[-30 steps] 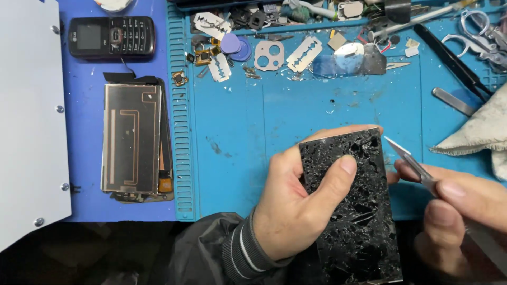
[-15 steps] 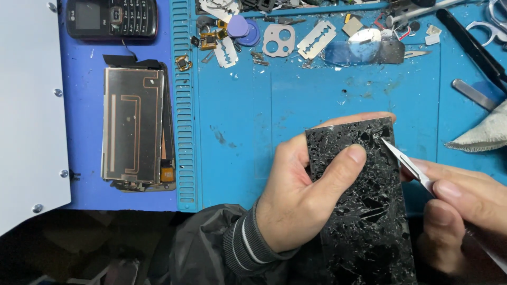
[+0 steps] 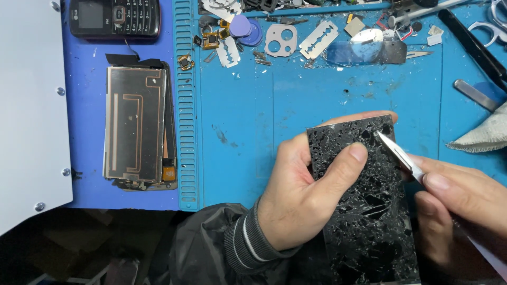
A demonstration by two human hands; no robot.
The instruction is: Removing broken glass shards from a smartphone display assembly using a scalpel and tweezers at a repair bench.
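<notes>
We observe our left hand (image 3: 301, 200) gripping a shattered black screen panel (image 3: 364, 211) over the blue mat (image 3: 296, 105); our right hand (image 3: 459, 206) sets a tweezers tip (image 3: 393, 148) against its upper edge.

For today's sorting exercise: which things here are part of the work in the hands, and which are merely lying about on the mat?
In use:
left hand
shattered black panel
right hand
thin metal blade

Lying about:
keypad phone
copper-backed phone body
razor blade
grey cloth
camera-hole plate

bare blue mat (image 3: 296, 105) above the shattered panel (image 3: 364, 206) gives passage; razor blades (image 3: 318, 39), parts and cloth (image 3: 483, 134) obstruct beyond.
</notes>
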